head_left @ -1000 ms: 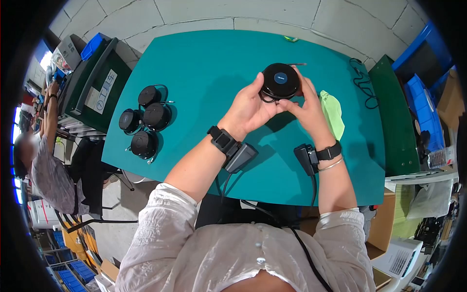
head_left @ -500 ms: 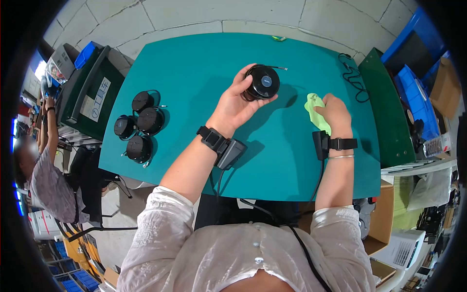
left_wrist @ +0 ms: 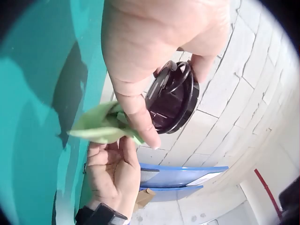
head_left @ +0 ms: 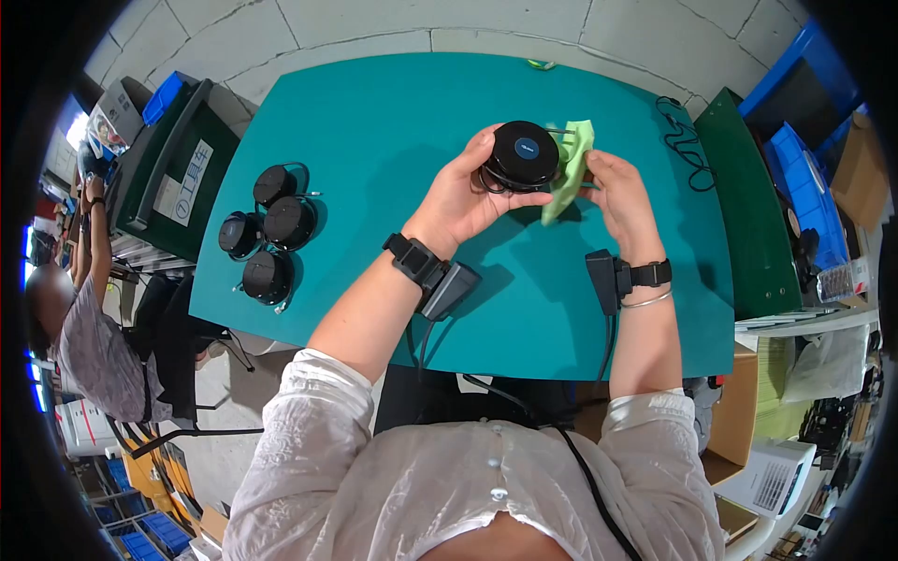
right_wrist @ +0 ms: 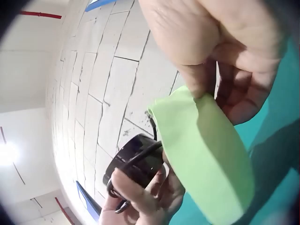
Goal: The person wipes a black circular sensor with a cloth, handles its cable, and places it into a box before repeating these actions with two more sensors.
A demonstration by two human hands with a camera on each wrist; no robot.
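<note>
A round black device [head_left: 522,155] with a blue label on top and a black cable wound at its underside is held in my left hand [head_left: 465,192], above the table. In the left wrist view the fingers curl round the edge of the black device [left_wrist: 171,101]. My right hand [head_left: 624,201] pinches a light green cloth [head_left: 571,173] between thumb and fingers, just right of the device. The cloth [right_wrist: 201,154] hangs down flat in the right wrist view, partly overlapping the device. A short end of cable with a plug reaches from the device toward the cloth.
Several similar black devices [head_left: 289,222] with cables lie at the table's left. A black cable [head_left: 685,145] lies at the far right of the green table [head_left: 393,103]. Dark green cabinets [head_left: 748,215] flank the table. Another person [head_left: 108,327] sits at far left.
My right hand left the device, picked up the green cloth from the table and brought it left, up beside the device. The left hand keeps holding the device.
</note>
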